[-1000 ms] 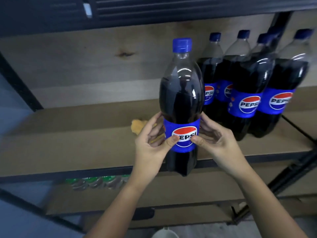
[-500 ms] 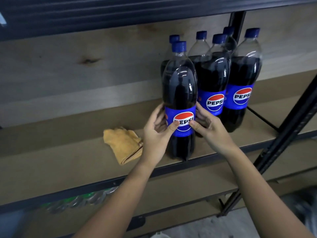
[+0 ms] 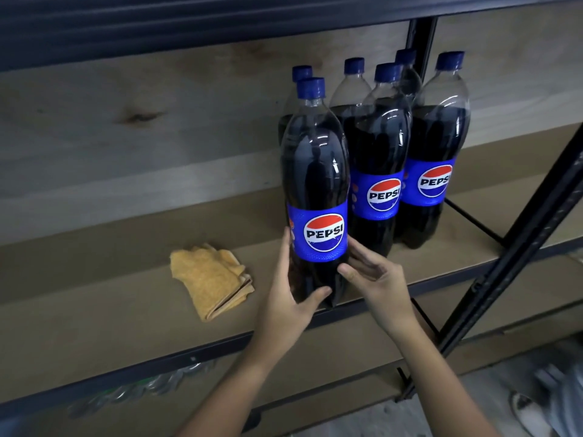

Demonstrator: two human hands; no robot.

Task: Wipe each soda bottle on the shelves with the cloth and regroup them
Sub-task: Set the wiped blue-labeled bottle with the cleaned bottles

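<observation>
- Shelving fills the view: a dark metal frame with a wooden back panel, and a brown shelf board (image 3: 94, 310) whose front edge carries a black rail. We note that the board is bare to the left, so the bottles group at its right end.
- Behind and to the right stands the cluster of soda bottles (image 3: 383, 159), upright and packed close. We judge that a sideways nudge from the incoming bottle could rock a neighbour, since tall full bottles on narrow bases tip readily.
- Nearest us, the front bottle (image 3: 317, 184) stands upright at the very front edge of the board, its base just above the rail. Should it be let go here or pushed unevenly, it could slip off the lip and fall to the floor below.
- Our left hand (image 3: 291, 298) curls loosely round the lower body of the front bottle, thumb across the base, fingers behind. The grip sits low, well under the heavy liquid, so the top could swing.
- Our right hand (image 3: 377, 280) lies half open against the bottle's right side, steadying rather than clasping. It sits between this bottle and the cluster, where fingers could be pinched.
- Lying apart on the board to the left, the folded yellow cloth (image 3: 209, 280) is held by neither hand; a bottle might be regrouped unwiped.
</observation>
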